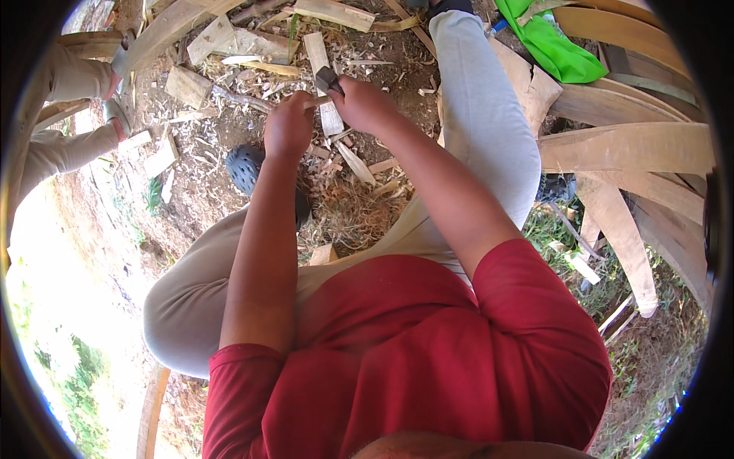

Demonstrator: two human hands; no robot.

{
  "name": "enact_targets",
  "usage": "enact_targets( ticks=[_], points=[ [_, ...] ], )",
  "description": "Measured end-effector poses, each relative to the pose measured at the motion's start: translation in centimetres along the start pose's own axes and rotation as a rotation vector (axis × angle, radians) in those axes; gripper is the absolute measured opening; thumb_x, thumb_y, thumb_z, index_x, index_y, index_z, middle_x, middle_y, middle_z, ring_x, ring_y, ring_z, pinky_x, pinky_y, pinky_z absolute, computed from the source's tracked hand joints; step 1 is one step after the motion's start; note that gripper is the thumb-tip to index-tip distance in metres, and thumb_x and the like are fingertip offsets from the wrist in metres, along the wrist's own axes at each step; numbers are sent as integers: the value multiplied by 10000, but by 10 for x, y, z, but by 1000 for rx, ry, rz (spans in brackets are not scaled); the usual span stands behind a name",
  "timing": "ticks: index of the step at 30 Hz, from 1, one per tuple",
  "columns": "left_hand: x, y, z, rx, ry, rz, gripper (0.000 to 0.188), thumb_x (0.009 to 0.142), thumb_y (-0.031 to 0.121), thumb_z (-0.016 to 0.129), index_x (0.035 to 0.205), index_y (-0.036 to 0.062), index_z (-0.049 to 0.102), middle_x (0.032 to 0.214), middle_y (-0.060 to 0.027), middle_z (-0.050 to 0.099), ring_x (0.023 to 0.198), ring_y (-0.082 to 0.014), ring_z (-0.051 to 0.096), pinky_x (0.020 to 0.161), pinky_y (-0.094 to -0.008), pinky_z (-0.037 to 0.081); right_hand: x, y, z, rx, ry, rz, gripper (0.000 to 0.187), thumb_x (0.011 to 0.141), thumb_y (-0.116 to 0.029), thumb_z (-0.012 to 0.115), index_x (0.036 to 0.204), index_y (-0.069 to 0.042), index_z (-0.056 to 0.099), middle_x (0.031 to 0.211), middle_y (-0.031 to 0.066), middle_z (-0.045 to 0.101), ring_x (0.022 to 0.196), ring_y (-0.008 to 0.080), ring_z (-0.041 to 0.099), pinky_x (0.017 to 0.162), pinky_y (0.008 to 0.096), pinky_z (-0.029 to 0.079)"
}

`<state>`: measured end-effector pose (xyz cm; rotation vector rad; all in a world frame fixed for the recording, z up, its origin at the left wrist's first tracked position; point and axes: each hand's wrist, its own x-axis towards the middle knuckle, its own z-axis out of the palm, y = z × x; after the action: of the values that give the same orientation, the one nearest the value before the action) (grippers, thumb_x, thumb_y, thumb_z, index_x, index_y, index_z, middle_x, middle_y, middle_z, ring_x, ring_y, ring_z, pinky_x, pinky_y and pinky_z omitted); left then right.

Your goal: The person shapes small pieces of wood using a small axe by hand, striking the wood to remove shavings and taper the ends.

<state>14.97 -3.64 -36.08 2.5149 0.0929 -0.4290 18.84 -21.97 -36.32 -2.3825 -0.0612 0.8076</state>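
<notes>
Both my arms reach forward over the wood-littered ground. My left hand is closed, its fingers wrapped around the end of a thin pale wooden piece. Close to its right, my right hand is closed against a dark, squared block, which juts out past the thumb. The pale piece spans the small gap between the hands. Whether it joins the dark block cannot be made out. Beneath them on the ground lies a flat pale strip of wood.
Wood offcuts and shavings cover the ground. Long curved planks are stacked at the right, with a bright green bag on them. A grey perforated shoe is beside my left forearm. Another person's legs show at the left.
</notes>
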Motion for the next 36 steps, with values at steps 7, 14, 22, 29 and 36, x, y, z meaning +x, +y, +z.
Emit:
enact_targets(
  ticks=[7, 14, 22, 29, 36],
  points=[
    [1, 2, 4, 41, -56, -69, 207, 998, 234, 640, 1136, 80, 627, 1048, -212, 723, 990, -453, 699, 860, -550, 540, -7, -29, -26, -53, -72, 27, 329, 1093, -339, 489, 1188, -57, 629, 942, 175, 742, 882, 357, 746, 781, 511, 581],
    [6, 7, 7, 72, -75, 10, 146, 1009, 175, 593, 1114, 74, 591, 1041, -233, 713, 973, -461, 708, 837, -571, 560, 7, 1, -15, -14, -45, 59, 328, 1085, -344, 503, 1162, -60, 648, 914, 190, 746, 844, 383, 746, 750, 518, 582],
    [-2, 16, 8, 53, -64, -38, 155, 1008, 161, 583, 1128, 67, 605, 1082, -233, 709, 997, -461, 706, 868, -569, 565, 8, 11, 11, -41, 63, -54, 322, 1070, -335, 536, 1152, -38, 627, 957, 219, 740, 894, 421, 729, 794, 530, 574],
    [-1, 5, 5, 133, -75, -13, 138, 998, 152, 589, 1083, 44, 575, 1074, -234, 702, 993, -471, 700, 838, -575, 557, 3, -16, -7, -5, 24, -57, 330, 1066, -349, 544, 1172, -46, 623, 954, 219, 738, 900, 430, 726, 823, 539, 568],
    [3, 9, 7, 170, -92, 11, 156, 989, 161, 614, 1058, 33, 559, 1050, -256, 699, 997, -472, 700, 837, -575, 556, 5, -4, 8, -69, -34, -18, 329, 1063, -354, 547, 1173, -54, 627, 955, 204, 747, 914, 411, 736, 812, 534, 575]
  ],
)
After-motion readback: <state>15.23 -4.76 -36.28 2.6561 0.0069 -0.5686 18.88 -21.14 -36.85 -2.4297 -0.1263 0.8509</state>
